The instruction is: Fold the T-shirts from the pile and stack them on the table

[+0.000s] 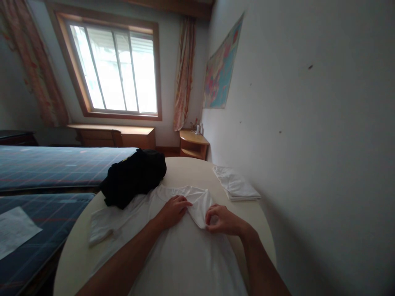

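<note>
A white T-shirt [191,259] lies spread on a round cream table [69,255], its neckline at the far side and one sleeve out to the left. Just below the neckline, my left hand [174,211] rests on the shirt, its fingers closed at the upper end of a folded-over flap. My right hand [224,220] pinches the lower corner of that flap between thumb and fingers, slightly to the right. The shirt's right sleeve is not seen spread out, and its hem runs past the bottom of the view.
Black clothing [135,174] is heaped at the table's far left. A folded white garment [236,185] lies at the right, near the wall [308,172]. Plaid mattresses [61,164] stand to the left, one bearing a white sheet [18,230]. A corner shelf [194,137] stands beyond.
</note>
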A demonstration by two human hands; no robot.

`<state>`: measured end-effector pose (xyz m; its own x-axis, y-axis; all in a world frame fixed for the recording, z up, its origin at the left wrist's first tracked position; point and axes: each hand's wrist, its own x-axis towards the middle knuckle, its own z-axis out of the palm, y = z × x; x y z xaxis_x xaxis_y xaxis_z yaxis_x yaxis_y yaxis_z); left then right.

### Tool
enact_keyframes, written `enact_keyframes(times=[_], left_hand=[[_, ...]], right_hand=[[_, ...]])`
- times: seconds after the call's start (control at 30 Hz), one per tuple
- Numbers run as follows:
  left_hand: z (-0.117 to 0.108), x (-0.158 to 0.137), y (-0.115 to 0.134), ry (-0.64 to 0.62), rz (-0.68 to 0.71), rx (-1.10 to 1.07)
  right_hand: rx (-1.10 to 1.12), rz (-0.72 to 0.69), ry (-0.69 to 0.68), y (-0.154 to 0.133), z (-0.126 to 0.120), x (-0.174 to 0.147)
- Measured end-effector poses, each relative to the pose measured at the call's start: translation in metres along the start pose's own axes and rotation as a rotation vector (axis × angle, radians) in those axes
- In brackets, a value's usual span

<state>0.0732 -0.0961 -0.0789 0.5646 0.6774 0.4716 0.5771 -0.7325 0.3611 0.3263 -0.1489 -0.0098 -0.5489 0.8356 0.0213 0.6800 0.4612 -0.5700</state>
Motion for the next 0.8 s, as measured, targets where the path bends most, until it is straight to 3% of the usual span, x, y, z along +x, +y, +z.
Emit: enact_keyframes(times=[0.13,0.27,0.33,0.57,0.8], left_hand=[[-0.004,0.001,0.006,-0.005,-0.003,0.017],[-0.009,-0.001,0.011,-0.027,0.0,0.006],[-0.009,-0.002,0.012,-0.042,0.008,0.01],[-0.008,-0.004,0.012,-0.086,0.022,0.054],[0.002,-0.006,0.002,-0.059,-0.139,0.195]], right_hand=[[-0.029,0.031,0.067,0.007,0.006,0.005],[-0.171,0.152,0.323,0.026,0.016,0.019],[-0.229,0.227,0.388,0.037,0.022,0.025],[-0.263,0.303,0.337,0.052,0.032,0.033],[-0.136,0.388,0.411,0.058,0.028,0.029]])
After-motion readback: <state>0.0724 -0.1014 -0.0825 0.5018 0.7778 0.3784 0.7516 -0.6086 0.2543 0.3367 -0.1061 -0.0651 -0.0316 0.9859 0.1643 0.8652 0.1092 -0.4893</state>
